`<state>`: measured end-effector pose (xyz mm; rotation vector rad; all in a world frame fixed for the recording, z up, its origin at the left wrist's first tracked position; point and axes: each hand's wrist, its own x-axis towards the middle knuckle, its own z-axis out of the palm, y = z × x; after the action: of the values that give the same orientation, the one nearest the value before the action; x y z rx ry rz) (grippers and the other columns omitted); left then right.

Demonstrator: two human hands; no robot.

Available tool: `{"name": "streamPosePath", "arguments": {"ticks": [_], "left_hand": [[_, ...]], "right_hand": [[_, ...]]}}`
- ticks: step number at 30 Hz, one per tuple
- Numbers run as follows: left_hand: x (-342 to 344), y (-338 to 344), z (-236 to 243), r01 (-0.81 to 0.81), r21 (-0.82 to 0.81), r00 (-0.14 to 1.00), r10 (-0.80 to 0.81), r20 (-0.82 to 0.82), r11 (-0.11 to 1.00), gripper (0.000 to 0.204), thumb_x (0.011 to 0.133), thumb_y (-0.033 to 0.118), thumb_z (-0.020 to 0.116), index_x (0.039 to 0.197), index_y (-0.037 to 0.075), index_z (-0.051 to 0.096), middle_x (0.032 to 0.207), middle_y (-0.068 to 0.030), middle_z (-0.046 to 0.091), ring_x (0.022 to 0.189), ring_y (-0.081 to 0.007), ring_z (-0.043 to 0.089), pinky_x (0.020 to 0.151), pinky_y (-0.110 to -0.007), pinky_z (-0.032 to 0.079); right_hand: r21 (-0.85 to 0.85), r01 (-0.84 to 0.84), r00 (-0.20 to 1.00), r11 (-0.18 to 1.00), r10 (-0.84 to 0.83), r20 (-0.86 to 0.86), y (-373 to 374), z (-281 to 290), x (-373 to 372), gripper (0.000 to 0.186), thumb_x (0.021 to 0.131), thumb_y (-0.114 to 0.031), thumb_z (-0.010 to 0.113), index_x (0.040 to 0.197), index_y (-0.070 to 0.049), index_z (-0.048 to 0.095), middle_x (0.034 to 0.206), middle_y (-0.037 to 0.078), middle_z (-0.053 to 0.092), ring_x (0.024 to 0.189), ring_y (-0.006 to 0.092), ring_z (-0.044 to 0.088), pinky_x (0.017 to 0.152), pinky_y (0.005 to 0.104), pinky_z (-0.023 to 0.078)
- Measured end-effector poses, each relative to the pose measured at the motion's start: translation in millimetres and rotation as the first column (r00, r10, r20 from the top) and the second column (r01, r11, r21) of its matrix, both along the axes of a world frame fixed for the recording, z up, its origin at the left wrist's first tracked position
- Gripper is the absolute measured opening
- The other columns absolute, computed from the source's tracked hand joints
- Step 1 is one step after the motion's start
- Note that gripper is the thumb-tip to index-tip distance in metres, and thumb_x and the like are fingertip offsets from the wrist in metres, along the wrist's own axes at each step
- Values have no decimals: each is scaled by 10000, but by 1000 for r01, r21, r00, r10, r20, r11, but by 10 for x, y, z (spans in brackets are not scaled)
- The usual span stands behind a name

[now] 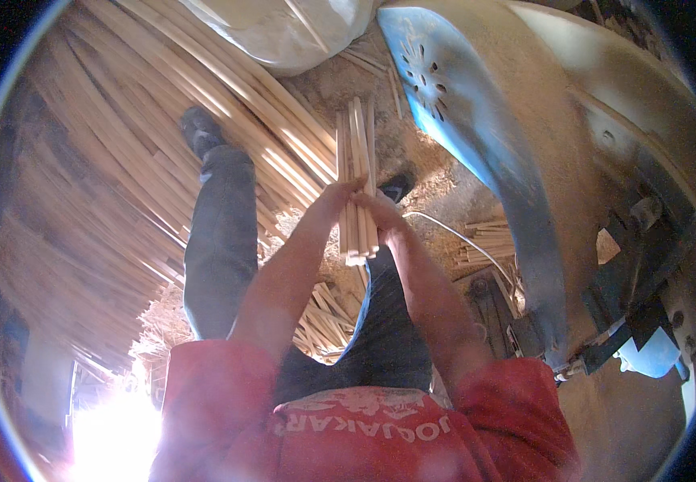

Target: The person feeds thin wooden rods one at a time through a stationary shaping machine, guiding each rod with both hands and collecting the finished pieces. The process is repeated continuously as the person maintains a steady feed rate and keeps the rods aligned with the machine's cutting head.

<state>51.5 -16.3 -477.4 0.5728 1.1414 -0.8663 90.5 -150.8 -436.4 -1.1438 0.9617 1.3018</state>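
A bundle of thin pale wooden sticks lies in both my hands in front of me, pointing away from my body, its near ends squared beside one another. My left hand wraps round the bundle from the left, and my right hand closes on it from the right, just below the left one. Many long wooden strips lie in a wide spread to the left, under and past my outstretched leg.
A dusty blue machine housing with slots curves along the right, with dark metal fittings. A pale sack sits at the top. Short offcuts, shavings and a white cable lie on the floor. Bright light glares at lower left.
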Motion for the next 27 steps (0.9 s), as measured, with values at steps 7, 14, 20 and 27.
{"name": "streamPosePath", "arguments": {"ticks": [7, 14, 20, 27], "left_hand": [[-364, 15, 1240, -245, 116, 958, 222, 183, 963, 468, 894, 321, 786, 1184, -17, 642, 1007, -111, 690, 858, -185, 667, 738, -350, 564], [401, 605, 3005, -493, 432, 692, 40, 720, 755, 418, 932, 181, 741, 1261, 10, 548, 1051, -68, 665, 917, -170, 661, 751, -304, 560], [580, 670, 5164, -763, 126, 364, 261, 894, 634, 409, 1017, 170, 611, 1372, 21, 474, 1210, -106, 633, 1086, -186, 628, 924, -328, 520], [606, 538, 6164, -815, -162, 200, 532, 823, 557, 813, 980, 664, 433, 1429, -13, 441, 1202, -241, 645, 1082, -376, 655, 962, -491, 527]], "right_hand": [[159, -48, 997, 986, 37, 71, -3, 1298, -286, 642, 951, -202, 692, 1488, -64, 369, 1265, 106, 597, 1079, 247, 653, 879, 397, 574], [392, -360, 772, 847, 35, 635, 643, 2648, 539, 700, 944, -144, 701, 1527, -57, 323, 1377, 105, 534, 1266, 187, 528, 1050, 352, 465], [285, -694, 341, 661, -46, 939, 661, 4816, 1036, 758, 924, -114, 724, 1548, -54, 296, 1449, 126, 475, 1341, 222, 460, 1126, 379, 393], [-256, -684, -217, 683, 144, 965, 176, 5882, 708, 723, 1016, -301, 615, 1546, 28, 249, 1373, 298, 546, 1289, 354, 566, 1042, 418, 453]]}}
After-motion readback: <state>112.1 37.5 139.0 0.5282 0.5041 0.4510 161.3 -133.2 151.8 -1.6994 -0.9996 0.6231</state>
